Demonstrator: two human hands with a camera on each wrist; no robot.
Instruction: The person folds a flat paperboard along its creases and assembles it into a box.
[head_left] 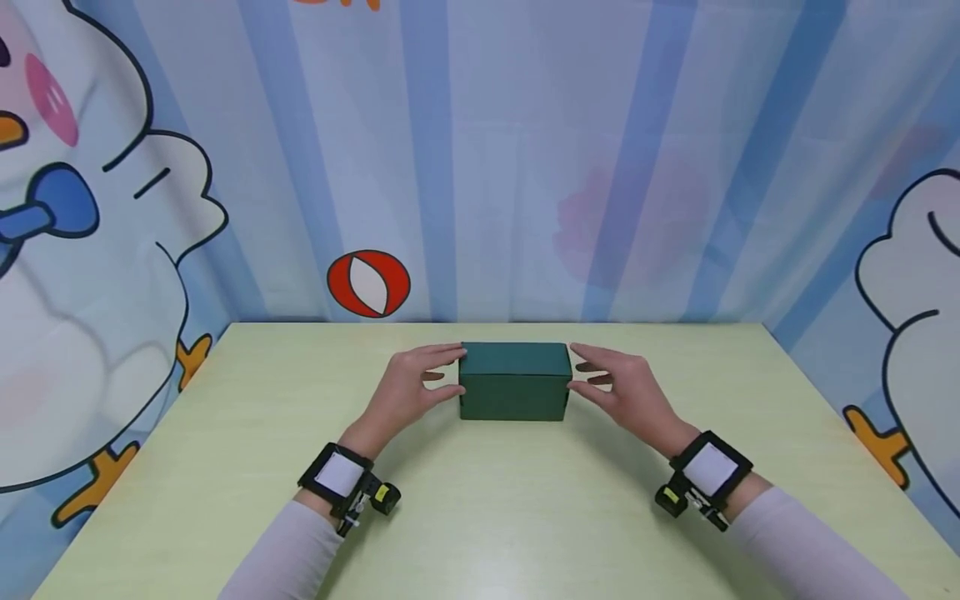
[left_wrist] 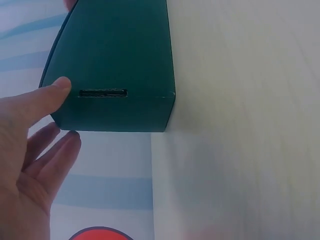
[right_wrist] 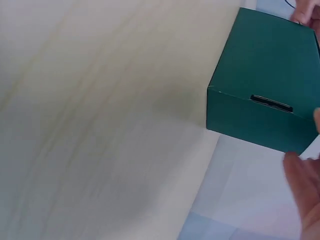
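A dark green closed box (head_left: 515, 396) sits on the pale table, between the two hands. My left hand (head_left: 405, 385) is at its left end, fingertips at the upper edge and thumb at the front corner. In the left wrist view, the thumb (left_wrist: 61, 84) touches the box (left_wrist: 120, 50) beside a narrow slot (left_wrist: 103, 93). At the opposite end, my right hand (head_left: 626, 382) has its fingers and thumb extended toward the box, tips right at the corners. A similar slot (right_wrist: 271, 103) shows at that end in the right wrist view. The box's back is hidden.
The pale wooden table (head_left: 480, 508) reaches to a blue striped curtain (head_left: 510, 167) behind the box. Cartoon birds and a red ball (head_left: 368, 284) are printed on it. Each wrist wears a black strapped mount (head_left: 339, 473) with a small camera.
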